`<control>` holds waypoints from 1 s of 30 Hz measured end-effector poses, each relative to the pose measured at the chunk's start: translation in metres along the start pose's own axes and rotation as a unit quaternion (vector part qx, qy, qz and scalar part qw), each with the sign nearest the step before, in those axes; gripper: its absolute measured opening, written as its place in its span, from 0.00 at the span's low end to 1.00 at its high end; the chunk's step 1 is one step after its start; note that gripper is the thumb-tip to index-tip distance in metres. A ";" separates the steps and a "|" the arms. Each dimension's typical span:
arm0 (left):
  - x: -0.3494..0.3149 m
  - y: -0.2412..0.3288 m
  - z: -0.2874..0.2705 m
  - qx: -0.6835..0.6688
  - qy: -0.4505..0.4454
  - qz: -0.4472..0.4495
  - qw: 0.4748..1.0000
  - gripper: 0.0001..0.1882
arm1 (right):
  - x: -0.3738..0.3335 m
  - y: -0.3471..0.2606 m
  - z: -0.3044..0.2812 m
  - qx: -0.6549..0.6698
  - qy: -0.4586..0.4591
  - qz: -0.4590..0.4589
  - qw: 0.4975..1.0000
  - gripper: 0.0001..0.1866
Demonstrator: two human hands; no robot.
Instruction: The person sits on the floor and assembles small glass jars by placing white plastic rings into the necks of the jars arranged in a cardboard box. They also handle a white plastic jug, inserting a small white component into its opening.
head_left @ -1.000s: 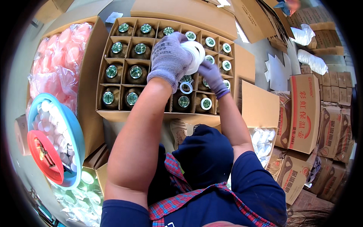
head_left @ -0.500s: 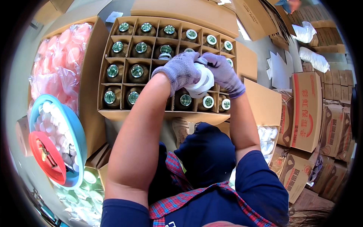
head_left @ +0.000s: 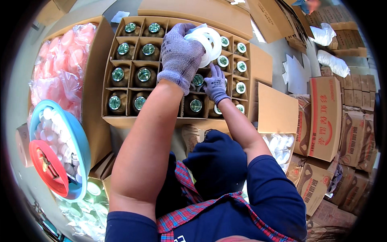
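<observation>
A divided cardboard box (head_left: 117, 120) holds dark-bodied bottles with shiny greenish mouths, such as this bottle (head_left: 144, 74). White rings circle the mouths of bottles in the right-hand columns, among them the ringed bottle (head_left: 240, 66). Above the box's middle, my gloved left hand (head_left: 181, 56) is closed on a bunch of white plastic rings (head_left: 211, 42). Lower and to the right, my gloved right hand (head_left: 217, 85) reaches down among the bottles, fingers stretched out and partly apart. Its fingertips are beside a bottle mouth; whether they touch a ring there is hidden.
To the left stands a box of pink bagged parts (head_left: 66, 60). A blue basin (head_left: 86, 161) of white caps carries a red bowl (head_left: 60, 183) on its near side. Green bagged parts (head_left: 86, 209) lie below it. Stacked cartons (head_left: 324, 117) line the right side.
My hands have come apart. The left has lifted the white rings up and away, over the far rows; the right has dropped toward the bottles, nearer to me.
</observation>
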State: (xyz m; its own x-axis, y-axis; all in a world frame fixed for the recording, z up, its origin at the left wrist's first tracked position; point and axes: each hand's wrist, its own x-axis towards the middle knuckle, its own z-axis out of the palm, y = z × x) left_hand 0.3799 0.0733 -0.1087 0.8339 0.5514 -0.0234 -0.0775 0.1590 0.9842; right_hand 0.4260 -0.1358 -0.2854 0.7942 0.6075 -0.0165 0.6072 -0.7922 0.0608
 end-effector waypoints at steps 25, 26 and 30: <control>-0.009 0.022 -0.003 0.079 -0.016 0.060 0.995 0.22 | 0.027 -0.013 -0.007 -0.057 -0.088 -0.043 0.994 0.11; -0.011 0.022 -0.003 0.079 -0.017 0.061 0.995 0.22 | 0.031 -0.010 -0.008 -0.071 -0.103 -0.049 0.991 0.10; -0.011 0.018 0.001 0.087 -0.026 0.068 0.994 0.22 | 0.035 -0.001 0.003 0.023 0.073 -0.058 0.995 0.07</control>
State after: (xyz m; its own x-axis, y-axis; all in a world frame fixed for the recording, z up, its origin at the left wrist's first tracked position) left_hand 0.3694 0.0696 -0.0904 0.8501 0.5137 0.1157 -0.0991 -0.0598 0.9933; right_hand 0.4529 -0.1138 -0.2894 0.7080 0.6950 0.1256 0.6985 -0.7153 0.0210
